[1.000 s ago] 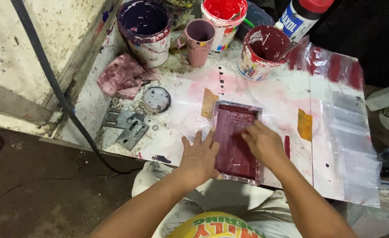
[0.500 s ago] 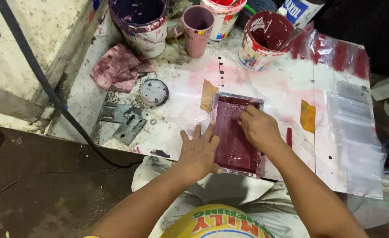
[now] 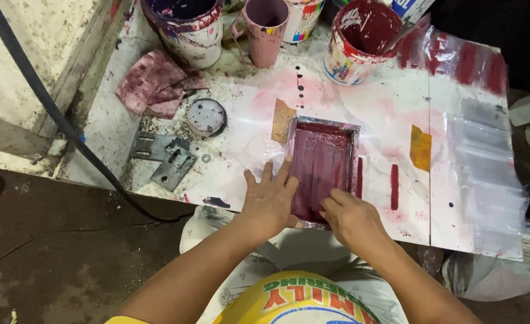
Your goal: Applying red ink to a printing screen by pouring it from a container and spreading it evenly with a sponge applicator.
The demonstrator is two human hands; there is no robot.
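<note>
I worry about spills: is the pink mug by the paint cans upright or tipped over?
Upright. The pink mug stands on its base with its round mouth facing up; how full it is cannot be told.

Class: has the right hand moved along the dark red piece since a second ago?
Yes. The right hand has slid from mid-piece toward the person, to the near end of the dark red piece.

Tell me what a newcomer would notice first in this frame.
The dark red, paint-covered rectangular piece at the middle of the stained white work surface, with the left hand flat at its near left edge and the right hand on its near end. Behind it stand paint-smeared cans and a pink mug.
</note>
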